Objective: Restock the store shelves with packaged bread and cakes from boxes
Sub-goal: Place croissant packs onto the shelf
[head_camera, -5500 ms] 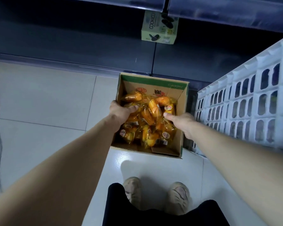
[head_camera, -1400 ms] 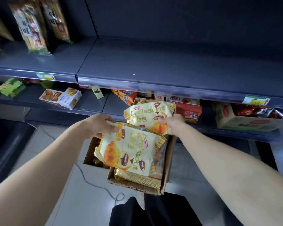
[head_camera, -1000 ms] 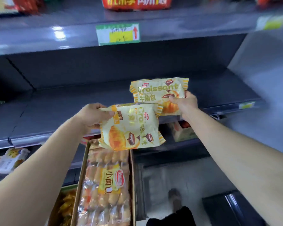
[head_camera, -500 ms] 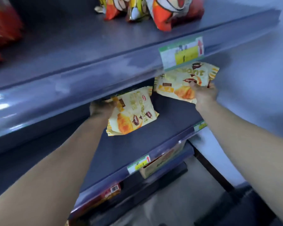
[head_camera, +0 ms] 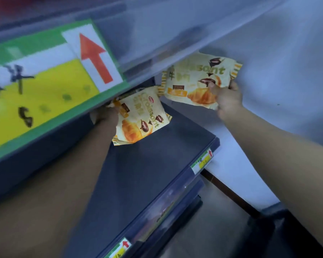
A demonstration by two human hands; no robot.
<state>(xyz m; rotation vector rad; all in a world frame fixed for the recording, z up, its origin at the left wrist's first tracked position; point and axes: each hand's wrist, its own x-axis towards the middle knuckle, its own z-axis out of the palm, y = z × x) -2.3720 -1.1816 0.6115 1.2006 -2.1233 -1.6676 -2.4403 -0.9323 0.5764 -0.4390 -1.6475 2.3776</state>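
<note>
Both my arms reach into a dark grey shelf (head_camera: 147,170). My left hand (head_camera: 105,115) grips one yellow-and-cream croissant pack (head_camera: 140,116) by its left edge, low over the shelf board and partly tucked under the shelf above. My right hand (head_camera: 227,98) holds a second croissant pack (head_camera: 196,79) by its lower right corner, further back and to the right, close to the pale end wall (head_camera: 287,75). Whether either pack rests on the board I cannot tell.
The upper shelf's front rail (head_camera: 157,43) hangs close overhead, bearing a large green-and-yellow price tag (head_camera: 50,79) with a red arrow. Smaller price tags (head_camera: 202,162) sit on this shelf's front edge. A lower shelf (head_camera: 175,207) and dark floor (head_camera: 222,229) lie below right.
My head has moved in closer under the upper shelf, so its price tag now looms large. Both hands have pushed the croissant packs deeper toward the back of the shelf.
</note>
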